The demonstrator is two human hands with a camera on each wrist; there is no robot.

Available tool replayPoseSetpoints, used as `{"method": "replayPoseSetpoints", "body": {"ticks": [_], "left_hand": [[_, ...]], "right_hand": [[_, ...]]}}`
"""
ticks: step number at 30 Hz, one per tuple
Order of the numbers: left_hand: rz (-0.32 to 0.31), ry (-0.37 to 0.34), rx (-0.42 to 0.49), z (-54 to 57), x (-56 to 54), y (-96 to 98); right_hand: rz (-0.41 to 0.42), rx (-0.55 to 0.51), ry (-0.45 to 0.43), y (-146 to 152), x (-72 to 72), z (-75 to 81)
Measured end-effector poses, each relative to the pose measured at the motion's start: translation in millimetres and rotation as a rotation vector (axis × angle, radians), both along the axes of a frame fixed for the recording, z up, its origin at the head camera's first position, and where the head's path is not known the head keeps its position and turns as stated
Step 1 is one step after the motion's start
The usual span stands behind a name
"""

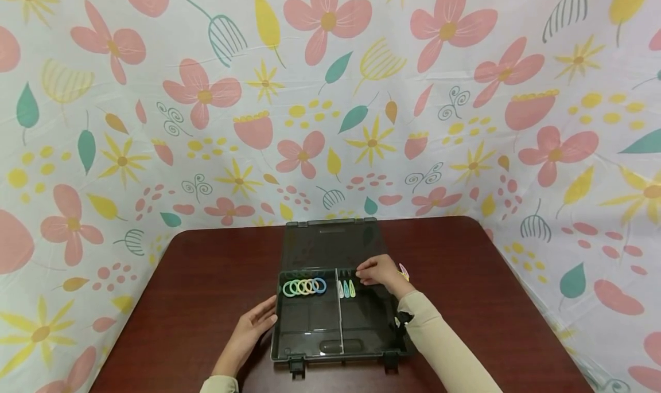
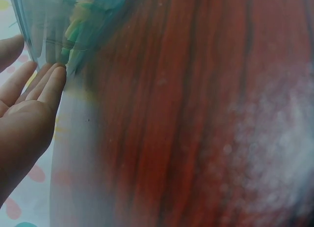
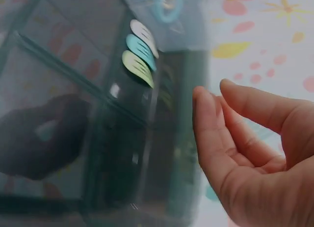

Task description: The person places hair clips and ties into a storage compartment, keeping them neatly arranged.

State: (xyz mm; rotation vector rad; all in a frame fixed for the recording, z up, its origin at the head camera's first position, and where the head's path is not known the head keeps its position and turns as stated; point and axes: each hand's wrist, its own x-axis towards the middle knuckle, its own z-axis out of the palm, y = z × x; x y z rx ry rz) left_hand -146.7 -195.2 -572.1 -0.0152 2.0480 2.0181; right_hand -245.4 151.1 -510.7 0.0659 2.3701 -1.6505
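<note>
A dark see-through plastic case [image 1: 308, 353] lies on the table with its lid [image 1: 330, 246] folded back. Several pastel rings [image 1: 304, 287] overlap in a row in its left compartment. Right of the pale divider [image 1: 339, 312], white, blue and yellow-green snap hair clips [image 1: 346, 288] lie side by side. My left hand [image 1: 253, 327] touches the case's left wall with extended fingers. Over the upper right compartment, just right of the clips, is my right hand [image 1: 381, 272]. In the right wrist view its thumb and loosely bent fingers stand slightly apart, with nothing visible between them.
Right of the case, partly behind my right wrist, is a small pink and yellow item [image 1: 404, 272]. Two latches [image 1: 298, 367] stick out from the case's front edge. A flowered cloth [image 1: 330, 123] hangs behind the dark red wooden table [image 1: 217, 267].
</note>
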Motion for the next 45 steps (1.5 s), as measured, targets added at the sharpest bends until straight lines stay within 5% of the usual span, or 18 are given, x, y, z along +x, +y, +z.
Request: {"method": "replayPoseSetpoints", "body": {"ticks": [12, 23, 35, 45], "left_hand": [[-0.009, -0.002, 0.002, 2.4, 0.5, -0.2], [-0.015, 0.001, 0.003, 2.6, 0.6, -0.9], [-0.014, 0.008, -0.004, 2.4, -1.2, 0.1], [-0.019, 0.002, -0.008, 2.1, -0.1, -1.0]], "right_hand": [[-0.033, -0.036, 0.102, 67.6, -10.9, 19.5], [-0.144, -0.071, 0.096, 109.4, -13.4, -12.7], [-0.216, -0.066, -0.006, 118.0, -12.3, -42.1], [-0.186, 0.110, 0.050, 114.2, -12.4, -48.4]]}}
